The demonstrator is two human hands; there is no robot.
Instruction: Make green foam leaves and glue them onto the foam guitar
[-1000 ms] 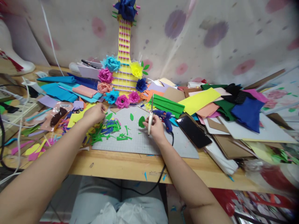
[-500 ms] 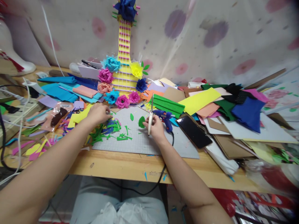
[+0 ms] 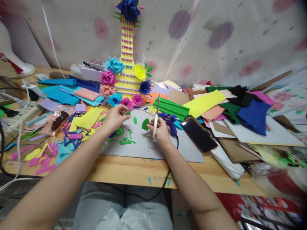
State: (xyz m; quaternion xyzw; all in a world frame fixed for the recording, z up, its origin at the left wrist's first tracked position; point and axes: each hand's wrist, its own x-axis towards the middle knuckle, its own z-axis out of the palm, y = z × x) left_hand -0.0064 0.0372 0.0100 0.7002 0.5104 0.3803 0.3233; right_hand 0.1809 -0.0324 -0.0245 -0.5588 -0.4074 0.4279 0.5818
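Note:
My right hand (image 3: 161, 130) grips white-handled scissors (image 3: 155, 125), blades pointing up and away. At its fingertips is a green paper leaf (image 3: 145, 124). My left hand (image 3: 117, 117) hovers over the left part of the grey cutting mat (image 3: 182, 153), fingers curled. Between its thumb and fingers shows a small green paper piece (image 3: 128, 112), partly hidden. Another green leaf (image 3: 135, 120) lies flat on the mat between my hands. Green paper scraps (image 3: 126, 141) lie below my left hand.
A paper-flowered yellow guitar shape (image 3: 127, 76) stands at the back. A blue glue gun (image 3: 170, 121) and a phone (image 3: 199, 134) lie right of my right hand. Green crepe paper (image 3: 171, 108) sits behind. Coloured scraps (image 3: 87, 119) heap at left; paper sheets (image 3: 206, 102) pile at right.
My left hand has moved right from the scrap heap toward the middle of the mat, with a green piece now showing at its fingers. My right hand and the scissors have barely moved.

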